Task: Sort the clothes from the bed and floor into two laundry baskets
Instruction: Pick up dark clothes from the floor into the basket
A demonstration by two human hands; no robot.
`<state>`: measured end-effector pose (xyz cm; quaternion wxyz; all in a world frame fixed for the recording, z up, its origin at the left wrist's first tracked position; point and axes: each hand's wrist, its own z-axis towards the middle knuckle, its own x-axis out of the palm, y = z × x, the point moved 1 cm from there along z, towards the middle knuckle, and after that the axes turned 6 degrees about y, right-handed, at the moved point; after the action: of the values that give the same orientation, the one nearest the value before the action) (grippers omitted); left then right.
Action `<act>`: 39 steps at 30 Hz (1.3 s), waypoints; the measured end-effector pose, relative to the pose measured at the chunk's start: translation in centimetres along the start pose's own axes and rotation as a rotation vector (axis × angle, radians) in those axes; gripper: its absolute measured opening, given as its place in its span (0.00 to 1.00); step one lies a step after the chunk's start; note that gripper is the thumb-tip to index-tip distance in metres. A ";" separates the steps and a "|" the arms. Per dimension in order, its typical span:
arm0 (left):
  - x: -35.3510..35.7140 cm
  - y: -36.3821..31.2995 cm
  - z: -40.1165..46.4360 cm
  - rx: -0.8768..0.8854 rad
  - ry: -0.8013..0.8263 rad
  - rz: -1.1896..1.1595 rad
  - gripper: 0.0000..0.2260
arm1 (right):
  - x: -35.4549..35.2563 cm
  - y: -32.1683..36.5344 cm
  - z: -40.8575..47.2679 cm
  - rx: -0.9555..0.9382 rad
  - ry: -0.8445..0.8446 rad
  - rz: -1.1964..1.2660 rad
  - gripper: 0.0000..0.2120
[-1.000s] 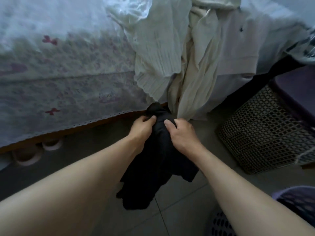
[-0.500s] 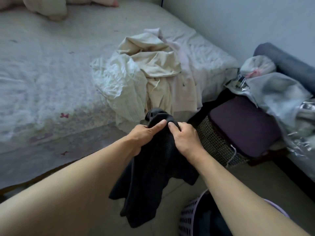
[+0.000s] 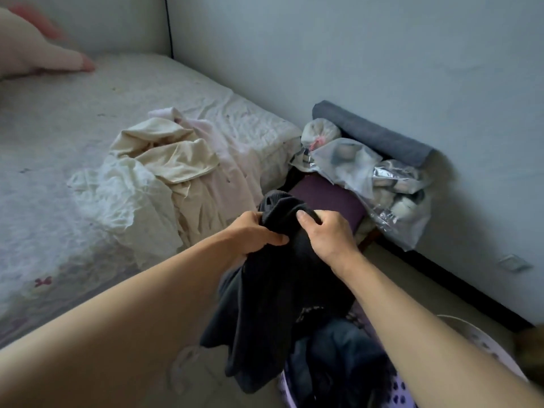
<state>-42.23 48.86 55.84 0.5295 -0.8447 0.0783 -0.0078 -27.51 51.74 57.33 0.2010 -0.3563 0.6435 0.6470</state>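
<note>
A pile of pale clothes [image 3: 164, 178] lies on the bed [image 3: 59, 136], spilling over its near edge. Right of it, the left hand [image 3: 253, 232] has its fingers curled tight round the top of a black garment [image 3: 273, 293]. The right hand [image 3: 325, 231] grips the same bunched top just beside it, thumb pressed on the cloth. The garment hangs over a lilac basket [image 3: 394, 390] holding what looks like dark clothing [image 3: 338, 357]. Further right, plastic bags [image 3: 368, 172] sit against the wall.
</note>
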 end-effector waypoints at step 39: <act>32.9 7.6 11.7 -0.201 0.079 0.503 0.14 | -14.1 -33.4 -8.5 0.496 -0.313 -0.019 0.05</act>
<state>-9.55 51.41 41.62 0.4250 -0.8460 0.3063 0.0988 7.60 49.28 45.11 0.3849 -0.1984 0.7397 0.5151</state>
